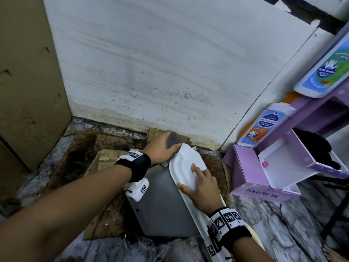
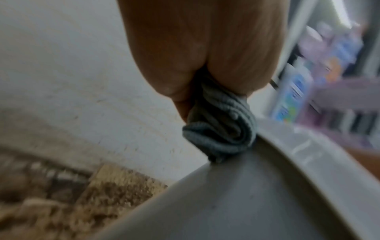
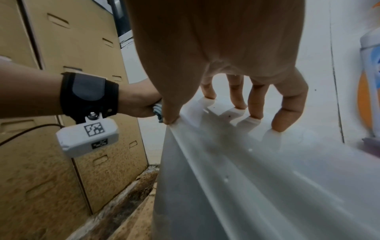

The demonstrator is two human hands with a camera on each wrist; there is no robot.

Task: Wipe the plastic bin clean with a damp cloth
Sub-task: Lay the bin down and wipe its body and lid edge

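Note:
The plastic bin has a grey body and a white lid, and leans tilted on the floor near the wall. My left hand grips a bunched grey cloth and holds it against the lid's far end. The left wrist view shows the cloth squeezed in my left hand, touching the bin at its rim. My right hand lies on top of the lid. Its fingertips press the lid while the thumb sits at the edge.
Stacked cardboard boxes stand on the left and a stained white wall is behind. A purple box and rack with wash bottles is close on the right. Soggy cardboard covers the marble floor.

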